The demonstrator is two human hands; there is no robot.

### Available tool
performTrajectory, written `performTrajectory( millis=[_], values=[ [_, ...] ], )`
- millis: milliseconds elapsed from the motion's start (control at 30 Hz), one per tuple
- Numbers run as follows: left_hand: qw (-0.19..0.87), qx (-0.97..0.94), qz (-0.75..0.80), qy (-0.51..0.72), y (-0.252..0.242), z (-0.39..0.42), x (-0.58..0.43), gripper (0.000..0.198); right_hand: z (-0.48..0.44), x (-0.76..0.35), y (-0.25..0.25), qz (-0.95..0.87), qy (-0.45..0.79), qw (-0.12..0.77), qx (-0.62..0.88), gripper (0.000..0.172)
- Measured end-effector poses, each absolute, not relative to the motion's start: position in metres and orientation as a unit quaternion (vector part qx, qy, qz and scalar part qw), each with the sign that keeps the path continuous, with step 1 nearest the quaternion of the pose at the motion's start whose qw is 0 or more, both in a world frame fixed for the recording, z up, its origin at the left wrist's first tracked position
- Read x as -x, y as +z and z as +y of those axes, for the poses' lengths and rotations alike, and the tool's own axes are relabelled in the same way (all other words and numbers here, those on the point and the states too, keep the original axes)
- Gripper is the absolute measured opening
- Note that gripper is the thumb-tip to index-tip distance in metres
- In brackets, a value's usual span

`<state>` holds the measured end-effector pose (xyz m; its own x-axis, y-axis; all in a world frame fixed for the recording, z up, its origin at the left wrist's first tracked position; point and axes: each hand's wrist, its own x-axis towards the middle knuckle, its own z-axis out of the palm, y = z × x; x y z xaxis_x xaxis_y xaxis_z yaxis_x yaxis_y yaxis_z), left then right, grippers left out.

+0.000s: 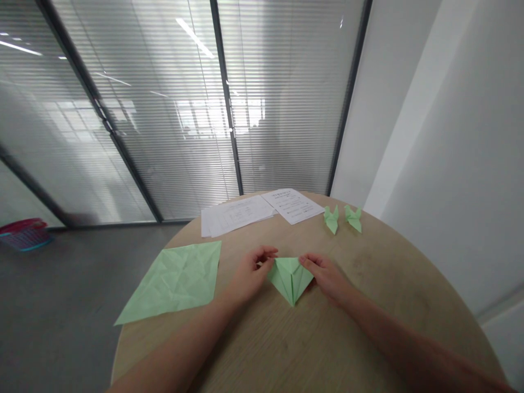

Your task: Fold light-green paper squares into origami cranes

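A folded sheet of green origami paper (291,275) lies between my hands in the middle of the table, its point facing me and crease lines running down to that point. My left hand (254,267) pinches its left corner between thumb and fingers. At the upper right edge, the thumb of my right hand (321,270) presses on top, with the fingers partly hidden under the paper. Left of my hands, a larger unfolded green sheet (180,278) covered in creases hangs slightly past the table edge.
Two small folded green paper figures (331,219) stand at the back right of the round wooden table (409,305). Printed white sheets (237,215) lie at the far edge. A pink and blue basket (25,234) is on the floor at left, and a white wall borders the right.
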<state>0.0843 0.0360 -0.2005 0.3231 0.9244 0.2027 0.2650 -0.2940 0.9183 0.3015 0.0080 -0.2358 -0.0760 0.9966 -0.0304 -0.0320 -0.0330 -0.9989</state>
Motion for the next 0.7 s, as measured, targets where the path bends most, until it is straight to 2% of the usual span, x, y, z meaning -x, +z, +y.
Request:
performTrajectory(
  millis=[300,467,700],
  values=[
    [0.372,-0.755,0.414,0.346,-0.1987,0.0308,-0.0853,0.032,0.008,-0.3027,-0.2381,-0.511,0.53,0.475,0.482,0.042],
    [0.377,-0.737,0.441,0.347,-0.1952,0.0329,-0.0851,0.029,0.0083,-0.3035,-0.2389,-0.526,0.499,0.501,0.472,0.045],
    [0.404,-0.68,0.44,0.425,-0.1972,0.0372,-0.086,0.02,0.005,-0.3021,-0.2345,-0.546,0.544,0.446,0.456,0.047]
  ],
)
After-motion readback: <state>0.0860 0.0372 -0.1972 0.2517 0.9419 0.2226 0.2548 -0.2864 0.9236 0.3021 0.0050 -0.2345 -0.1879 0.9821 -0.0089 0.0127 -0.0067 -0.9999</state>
